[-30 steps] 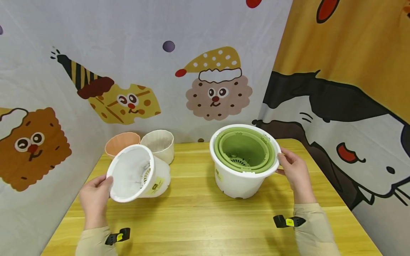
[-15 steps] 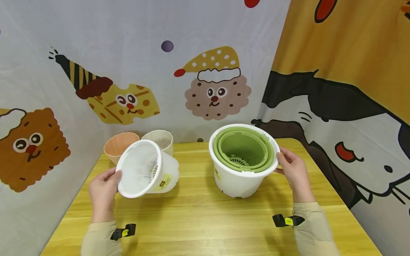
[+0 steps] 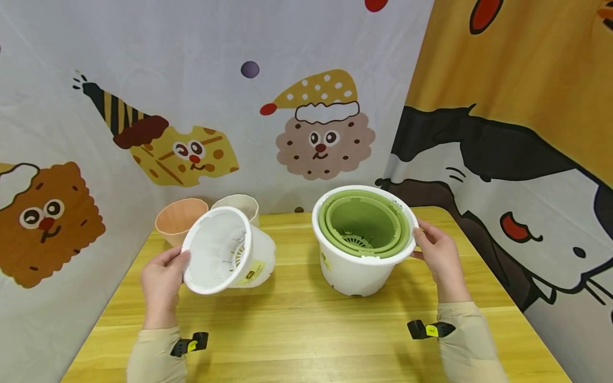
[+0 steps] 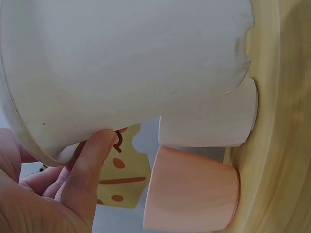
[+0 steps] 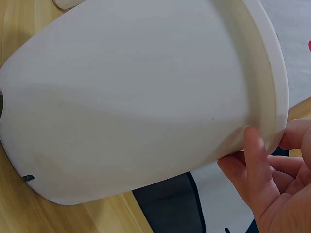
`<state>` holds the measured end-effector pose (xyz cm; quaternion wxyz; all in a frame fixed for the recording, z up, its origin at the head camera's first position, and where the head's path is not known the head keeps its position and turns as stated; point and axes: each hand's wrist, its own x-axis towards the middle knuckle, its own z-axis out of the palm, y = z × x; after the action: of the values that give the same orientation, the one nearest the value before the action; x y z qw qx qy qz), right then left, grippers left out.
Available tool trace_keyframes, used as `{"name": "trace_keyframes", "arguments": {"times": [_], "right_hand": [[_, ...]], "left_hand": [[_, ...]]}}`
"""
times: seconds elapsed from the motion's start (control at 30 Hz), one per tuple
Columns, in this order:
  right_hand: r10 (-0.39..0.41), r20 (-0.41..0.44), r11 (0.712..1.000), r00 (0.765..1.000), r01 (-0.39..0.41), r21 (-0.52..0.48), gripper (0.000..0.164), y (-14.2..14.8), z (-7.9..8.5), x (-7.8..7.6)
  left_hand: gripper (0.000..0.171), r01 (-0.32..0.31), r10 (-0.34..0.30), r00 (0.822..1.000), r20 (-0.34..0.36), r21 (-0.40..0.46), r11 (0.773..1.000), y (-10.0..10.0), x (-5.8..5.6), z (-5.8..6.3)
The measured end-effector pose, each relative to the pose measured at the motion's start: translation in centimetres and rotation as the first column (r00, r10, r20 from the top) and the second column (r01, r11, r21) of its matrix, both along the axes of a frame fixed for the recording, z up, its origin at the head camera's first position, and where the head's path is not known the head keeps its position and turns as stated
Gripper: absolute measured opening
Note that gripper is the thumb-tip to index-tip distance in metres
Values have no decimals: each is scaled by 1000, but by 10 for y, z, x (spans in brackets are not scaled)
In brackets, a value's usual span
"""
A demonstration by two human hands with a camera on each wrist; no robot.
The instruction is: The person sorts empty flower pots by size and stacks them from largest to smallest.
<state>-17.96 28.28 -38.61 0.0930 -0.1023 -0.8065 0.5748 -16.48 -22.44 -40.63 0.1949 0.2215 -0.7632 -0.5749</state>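
Observation:
My left hand [image 3: 163,284] pinches the rim of a smaller white plastic flowerpot [image 3: 261,258], tipped so its mouth faces left toward me. Its slotted bottom shows inside, and a yellow label sits on its side. To the right, a larger white flowerpot [image 3: 356,276] stands upright on the table, with green flowerpots [image 3: 366,218] nested inside it. My right hand [image 3: 438,255] grips that pot's rim on the right side. In the right wrist view, thumb and fingers [image 5: 257,160] close around the rim from both sides.
An orange pot [image 3: 179,218] and a cream pot [image 3: 246,205] stand at the back left of the wooden table [image 3: 306,335], partly behind the tilted pot. A printed cloth [image 3: 191,64] hangs close behind the table and along its sides.
My left hand has moved right and slightly up with the smaller white flowerpot, bringing it closer to the nested pots. My right hand and the larger pot have stayed put.

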Motion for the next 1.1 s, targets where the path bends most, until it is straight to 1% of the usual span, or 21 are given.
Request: {"name": "trace_keyframes", "arguments": {"times": [0.37,0.57,0.7,0.83,1.1], "right_hand": [[-5,-10,1000,1000,5,4,50,0,-2,-1],[-3,-10,1000,1000,3,2,51,0,-2,-1],[-4,-10,1000,1000,5,6,51,0,-2,-1],[-5,-8,1000,1000,5,12,51,0,-1,-1],[-15,-9,1000,1000,15,9,51,-1,-2,-1]], "left_hand": [[34,9,-8,999,-33,37,999,8,0,5],[34,19,-8,997,-75,142,990,13,1,6],[37,32,-9,994,-111,207,978,16,0,12],[34,44,-2,987,-160,259,965,22,-1,21],[24,92,2,959,-282,322,942,34,-6,35]]}}
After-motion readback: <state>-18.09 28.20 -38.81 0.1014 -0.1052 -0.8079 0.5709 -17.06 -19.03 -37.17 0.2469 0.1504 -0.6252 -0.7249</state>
